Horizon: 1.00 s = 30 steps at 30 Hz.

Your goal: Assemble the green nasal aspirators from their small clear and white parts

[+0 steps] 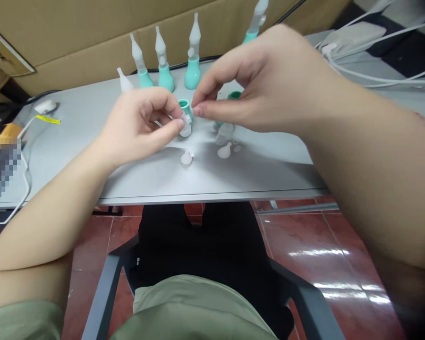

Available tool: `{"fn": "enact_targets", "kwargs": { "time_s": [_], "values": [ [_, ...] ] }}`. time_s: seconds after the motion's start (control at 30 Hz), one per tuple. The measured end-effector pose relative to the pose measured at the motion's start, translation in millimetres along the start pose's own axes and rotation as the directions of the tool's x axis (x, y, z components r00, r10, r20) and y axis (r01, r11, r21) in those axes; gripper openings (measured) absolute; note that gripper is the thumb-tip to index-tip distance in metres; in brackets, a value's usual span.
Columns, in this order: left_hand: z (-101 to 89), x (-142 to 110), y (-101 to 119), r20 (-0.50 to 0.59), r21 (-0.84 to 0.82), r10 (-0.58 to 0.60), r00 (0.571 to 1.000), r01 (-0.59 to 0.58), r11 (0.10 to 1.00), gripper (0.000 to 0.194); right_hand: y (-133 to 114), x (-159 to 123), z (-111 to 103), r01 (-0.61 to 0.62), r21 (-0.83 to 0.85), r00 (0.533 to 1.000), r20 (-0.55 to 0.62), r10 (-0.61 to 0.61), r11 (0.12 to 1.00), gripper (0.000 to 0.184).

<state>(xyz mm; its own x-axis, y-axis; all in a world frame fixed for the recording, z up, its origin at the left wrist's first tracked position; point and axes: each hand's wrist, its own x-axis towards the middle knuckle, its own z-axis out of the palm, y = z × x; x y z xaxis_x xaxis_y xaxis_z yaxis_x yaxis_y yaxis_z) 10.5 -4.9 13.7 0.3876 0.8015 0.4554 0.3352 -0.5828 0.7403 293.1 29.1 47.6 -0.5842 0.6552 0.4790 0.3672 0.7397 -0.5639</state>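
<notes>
"Plastic, translucent and tubular: where is the small fitting [186, 130] being worked on?"

"Over the middle of the worktop [145, 186], at the fingertips of the left hand [141, 123]. Thumb and forefinger pinch it; the remaining fingers are curled behind."

"State of the right hand [260, 87]?"

"Thumb and forefinger pressed together, just beside the fitting. They appear to pinch a small pale piece [193, 110], too small to identify."

"Which step is in hand?"

"Judged from posture: detail work on the fitting, left hand supporting, right hand manipulating. Whether the piece is being added or removed cannot be determined."

"What does the next move call for?"

"Probably a steady left pinch and fine fingertip alignment on the right. Excess force could tilt the fitting or drop the piece."

"Identify the surrounding parts."

"Directly behind the fitting: an open-necked mint-green bulb [184, 104]. Beneath the right hand: a second open-necked green bulb [235, 95], partly hidden, with a translucent plastic tube [224, 134] lying before it. Nearer the front edge: two white teardrop-shaped pieces [224, 150]. At the rear: upright mint-green bulbs with white tapered nozzles [193, 75], ranged along a brown cardboard panel [92, 42]."
</notes>
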Motion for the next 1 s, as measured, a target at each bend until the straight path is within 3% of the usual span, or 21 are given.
{"fn": "enact_targets", "kwargs": {
  "time_s": [0.17,0.4,0.5,0.7,0.87,1.0],
  "values": [
    [2.8,7,-1,0.009,-0.241,-0.098,0.995,0.097,0.966,0.039,-6,1,8,-0.047,0.280,0.982,-0.162,0.096,0.959,0.010],
    [5.6,12,20,0.056,-0.349,-0.300,0.952,0.300,0.888,0.033,-4,3,21,0.032,0.480,0.988,-0.149,0.045,0.877,0.019],
    [8.1,13,22,0.019,-0.387,-0.301,0.953,0.285,0.877,0.030,-4,1,21,0.040,0.485,0.982,-0.180,0.055,0.874,0.019],
    [9.4,15,13,-0.006,-0.309,-0.307,0.952,0.290,0.906,0.037,-4,-2,19,0.010,0.361,0.974,-0.216,0.074,0.933,0.015],
    [11.1,18,16,-0.017,-0.360,-0.362,0.932,0.332,0.872,0.021,2,0,20,0.057,0.335,0.971,-0.237,0.025,0.940,0.015],
    [14.5,18,21,-0.017,-0.438,-0.371,0.928,0.327,0.837,0.009,9,5,18,0.125,0.414,0.982,-0.183,-0.053,0.901,0.015]
  ]
}}
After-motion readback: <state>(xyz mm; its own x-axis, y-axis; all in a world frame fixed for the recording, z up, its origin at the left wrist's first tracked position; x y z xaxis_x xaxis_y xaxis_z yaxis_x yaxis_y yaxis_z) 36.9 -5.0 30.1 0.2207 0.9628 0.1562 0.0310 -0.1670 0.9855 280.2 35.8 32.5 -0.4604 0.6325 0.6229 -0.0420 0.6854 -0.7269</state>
